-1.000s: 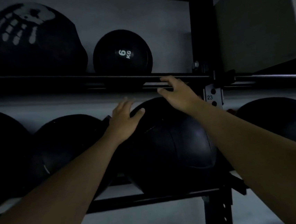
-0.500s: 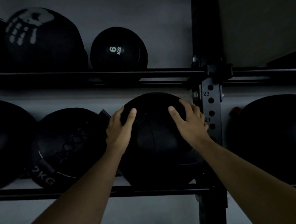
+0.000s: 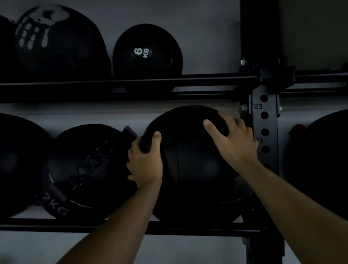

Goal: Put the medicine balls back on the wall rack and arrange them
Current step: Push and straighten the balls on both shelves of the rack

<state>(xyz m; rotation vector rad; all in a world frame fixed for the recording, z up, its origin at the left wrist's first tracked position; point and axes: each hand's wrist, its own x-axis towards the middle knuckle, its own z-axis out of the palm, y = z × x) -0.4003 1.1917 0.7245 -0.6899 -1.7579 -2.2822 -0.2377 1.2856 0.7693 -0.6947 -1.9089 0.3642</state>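
Now clamped lower round the medicine ball [image 3: 191, 164] on the lower rail [image 3: 50, 225] beside the upright [image 3: 265, 123], left hand [image 3: 145, 162] and right hand [image 3: 233, 143] spread flat; probably heavy, soft-skinned, best gripped at opposite sides.

left hand [image 3: 145, 162] | right hand [image 3: 232, 142] | forearms bare — no sleeves

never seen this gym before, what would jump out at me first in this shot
Two bare hands, the left hand and the right hand, are pressed on a big black medicine ball on the lower shelf, beside the numbered rack upright. Above it on the upper shelf, the white 6 KG ball and the ball with a white handprint stand out in the gloom.
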